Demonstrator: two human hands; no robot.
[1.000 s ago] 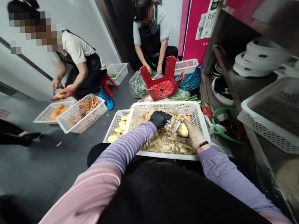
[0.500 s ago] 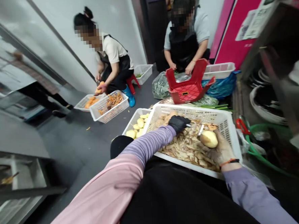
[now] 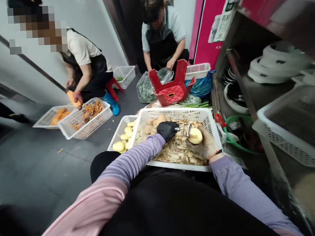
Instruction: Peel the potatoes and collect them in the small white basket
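My left hand (image 3: 168, 131), in a black glove, is closed round the handle of a peeler (image 3: 188, 130). The peeler's metal head is at the left side of a mostly peeled, pale yellow potato (image 3: 195, 136). My right hand (image 3: 205, 145) grips that potato from the right and below; an orange and black band circles the wrist. Both hands are over a white basket (image 3: 212, 123) with many brown potato peelings (image 3: 179, 152). Unpeeled potatoes (image 3: 149, 128) lie at its left. Peeled potatoes (image 3: 119, 146) are in a second white basket (image 3: 113, 137) beside it.
An upturned red stool (image 3: 172, 90) and greens in plastic bags (image 3: 146, 88) are beyond the basket. Two co-workers sit ahead, one with orange vegetables over white baskets (image 3: 87, 131). Metal shelves (image 3: 248, 94) and a green basket (image 3: 231, 120) stand at the right.
The view has swung to the right, so everything sits further left. My hands still hold the peeler and the potato, with the peeler head still at the potato.
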